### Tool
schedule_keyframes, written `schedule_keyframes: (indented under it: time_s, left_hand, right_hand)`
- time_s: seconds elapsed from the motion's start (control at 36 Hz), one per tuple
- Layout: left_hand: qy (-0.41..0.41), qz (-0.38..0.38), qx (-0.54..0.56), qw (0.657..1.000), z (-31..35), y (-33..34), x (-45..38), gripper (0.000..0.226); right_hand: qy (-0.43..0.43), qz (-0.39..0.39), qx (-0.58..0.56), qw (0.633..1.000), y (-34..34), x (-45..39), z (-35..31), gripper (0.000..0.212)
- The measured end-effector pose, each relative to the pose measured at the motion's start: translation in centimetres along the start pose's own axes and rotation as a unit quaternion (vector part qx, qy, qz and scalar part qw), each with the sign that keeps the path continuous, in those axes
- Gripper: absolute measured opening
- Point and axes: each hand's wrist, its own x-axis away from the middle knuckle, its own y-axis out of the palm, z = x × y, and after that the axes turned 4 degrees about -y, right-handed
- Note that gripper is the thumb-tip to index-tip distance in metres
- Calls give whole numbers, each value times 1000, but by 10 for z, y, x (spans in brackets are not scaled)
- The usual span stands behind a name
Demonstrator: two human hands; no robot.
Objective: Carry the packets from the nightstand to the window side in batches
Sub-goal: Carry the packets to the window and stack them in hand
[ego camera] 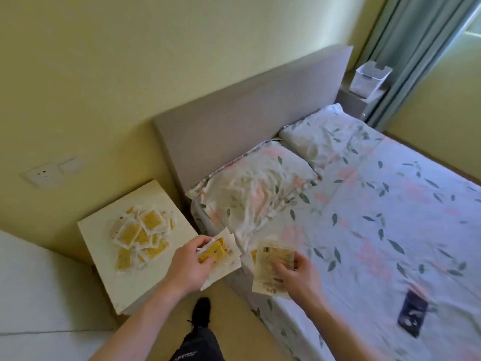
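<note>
Beside the nightstand (104, 277), the left hand (190, 267) has its grip pinching yellow packets (221, 254). The right hand (299, 277), nearer the bed (377, 204), has its grip closed on more packets (273, 264). A pile (140, 235) lies on the nightstand.

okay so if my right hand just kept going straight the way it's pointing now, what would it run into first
Probably the near pillow. Your right hand, closed on a batch of packets, points up and slightly left across the bed's corner toward the headboard. Depth is unclear, so it might pass above the pillow.
</note>
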Motion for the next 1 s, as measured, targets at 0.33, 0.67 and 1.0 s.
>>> schedule_keyframes:
  time_s: [0.33,0.67,1.0]
  left_hand:
    - [114,-172,-93,974,150,153,0,44]
    - [282,-326,-150,890,289,343,90,37]
    - [293,-368,-78,879,317,479,281,35]
  right_hand:
    - [54,187,-64,979,-192,53,68,17]
    - [98,416,-155,891,-338,187,151,8]
    - [80,463,-194,861,-472,387,260,14]
